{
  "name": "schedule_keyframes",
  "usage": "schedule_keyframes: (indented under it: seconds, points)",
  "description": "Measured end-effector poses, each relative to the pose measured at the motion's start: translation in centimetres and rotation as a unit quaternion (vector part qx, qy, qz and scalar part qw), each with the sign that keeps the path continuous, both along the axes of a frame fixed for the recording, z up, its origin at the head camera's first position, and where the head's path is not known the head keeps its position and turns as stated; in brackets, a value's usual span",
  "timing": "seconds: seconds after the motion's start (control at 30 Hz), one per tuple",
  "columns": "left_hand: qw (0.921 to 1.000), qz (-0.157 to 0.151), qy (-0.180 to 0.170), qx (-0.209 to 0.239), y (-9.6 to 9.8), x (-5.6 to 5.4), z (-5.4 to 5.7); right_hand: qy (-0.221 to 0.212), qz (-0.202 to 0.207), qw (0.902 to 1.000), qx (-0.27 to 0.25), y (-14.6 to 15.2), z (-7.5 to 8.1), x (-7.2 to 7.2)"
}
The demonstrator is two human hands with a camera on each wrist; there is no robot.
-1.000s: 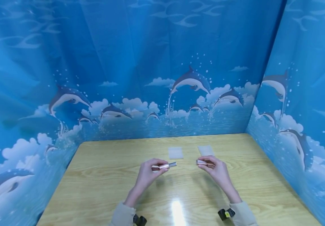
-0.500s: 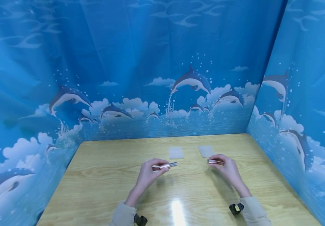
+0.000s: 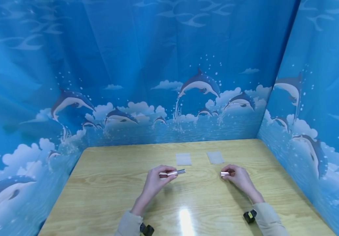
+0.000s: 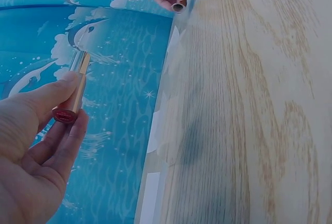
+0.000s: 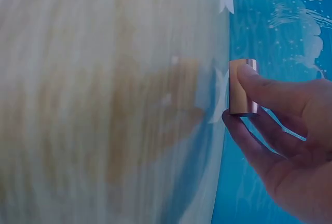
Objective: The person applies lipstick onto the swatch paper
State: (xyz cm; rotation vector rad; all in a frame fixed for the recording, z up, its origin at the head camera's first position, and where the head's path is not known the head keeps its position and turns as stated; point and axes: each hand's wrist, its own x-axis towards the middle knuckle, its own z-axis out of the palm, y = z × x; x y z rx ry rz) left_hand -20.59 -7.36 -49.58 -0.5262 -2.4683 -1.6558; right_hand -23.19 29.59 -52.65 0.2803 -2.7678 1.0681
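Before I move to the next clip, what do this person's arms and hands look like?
The left hand and right hand are bare: no gloves or rings visible. Pale beige-grey sleeves end short of the hands. A small black device sits at each wrist; the right one shows a yellow patch.

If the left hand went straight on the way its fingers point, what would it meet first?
Most likely the cap in the right hand, across an open gap. The tube in the left hand would lead; depth is unclear, so it might pass just beyond.
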Motion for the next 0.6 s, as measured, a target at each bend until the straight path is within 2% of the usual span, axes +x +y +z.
schedule_keyframes:
  seconds: [0.3, 0.6]
  points:
    - [1.0, 0.0, -0.004, 0.003, -0.03, -0.01, 0.18, -0.019, 0.008, 0.9991, 0.036, 0.51, -0.44, 0.0]
    - [0.9998, 0.006, -0.018, -0.001, -0.09, -0.05, 0.05, -0.02, 0.011, 0.9994, 0.026, 0.57, -0.34, 0.18]
